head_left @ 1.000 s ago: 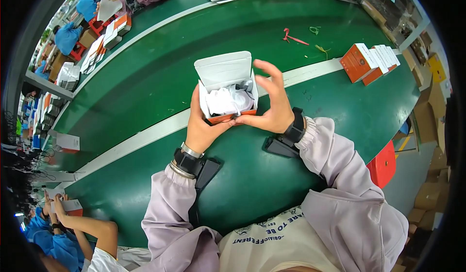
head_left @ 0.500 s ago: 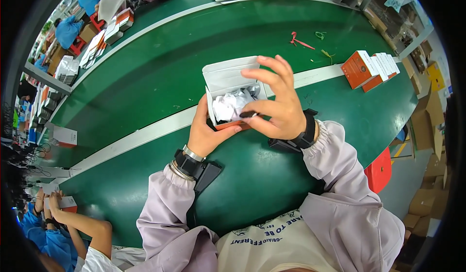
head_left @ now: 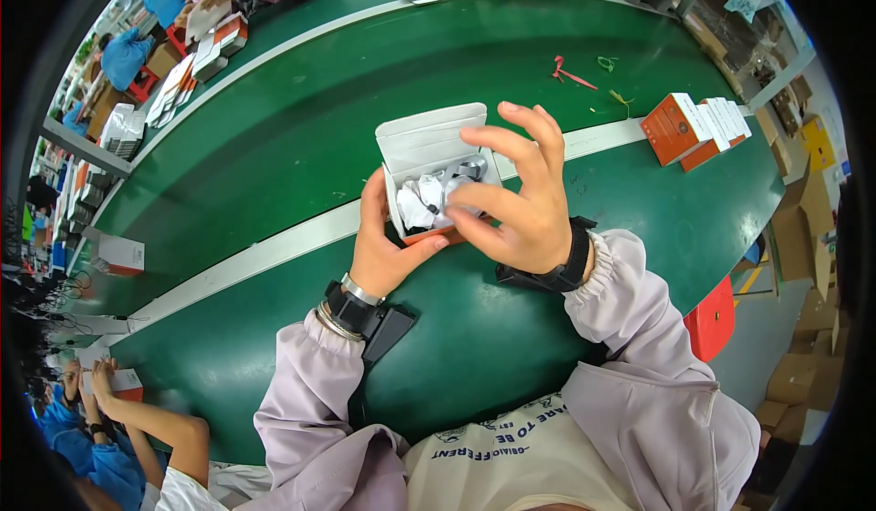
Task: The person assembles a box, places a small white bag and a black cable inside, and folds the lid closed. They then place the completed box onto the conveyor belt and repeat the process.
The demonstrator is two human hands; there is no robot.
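Head view: over green belt (head_left: pixel 274 164), open box (head_left: pixel 429 160) cupped from below in left hand (head_left: pixel 388 242), right hand (head_left: pixel 516 201) with fingers spread, seemingly pressing white wrapped contents (head_left: pixel 429 203) down inside; best tucked flat, box held level, before lid folds.

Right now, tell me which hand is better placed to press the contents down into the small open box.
Right. The right hand already has its fingers on the white-wrapped contents inside the small orange-and-white cardboard box; the left hand grips the box from its side and underneath.
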